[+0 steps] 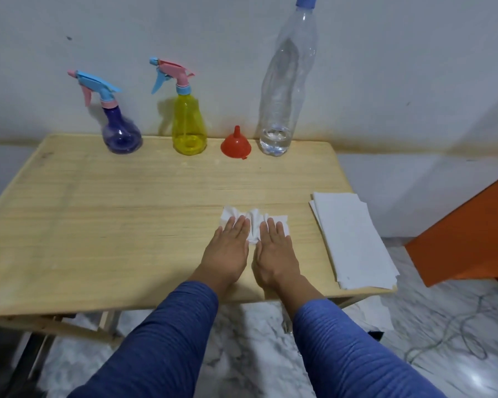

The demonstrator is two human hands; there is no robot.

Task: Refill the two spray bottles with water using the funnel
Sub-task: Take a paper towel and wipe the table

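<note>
White tissue lay crumpled under both hands near the front right of the wooden table; the left hand and right hand pressed it flat-fingered, side by side, gripping nothing. Judging from this, the risk lay in the wiping itself: a wide sweep toward the back edge could knock over the tall clear water bottle, which looked top-heavy with only a little water in its base, or send the light red funnel rolling. The stack of white paper near the right hand overhung the table's right edge and could slide off if nudged. Along the wall stood the two spray bottles, well apart from the hands: the purple spray bottle, round-bellied with a blue and pink trigger head, and the yellow spray bottle, taller, with a pink and blue head. Both heads were screwed on. The funnel sat mouth down, spout up, between the yellow bottle and the water bottle, whose blue cap was on.
</note>
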